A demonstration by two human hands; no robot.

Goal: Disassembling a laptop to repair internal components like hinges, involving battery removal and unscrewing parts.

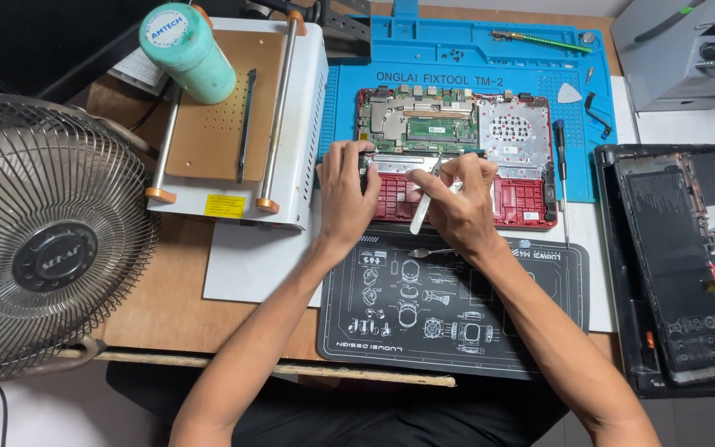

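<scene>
An opened red laptop base [531, 203] lies on a blue work mat [473, 58], its green circuit board [432, 124] exposed. My left hand [345, 194] presses on the left part of a silver strip inside the laptop. My right hand [457, 203] holds a pair of silver tweezers [424, 211], tips pointing up toward the strip near the board. Both hands sit close together over the laptop's middle.
A black printed mat [457, 314] lies in front of the laptop. A white heating machine [233, 116] with a teal bottle [185, 51] stands left, a fan [47, 240] farther left. Another opened black laptop [680, 257] sits right. A screwdriver [561, 174] lies beside the red laptop.
</scene>
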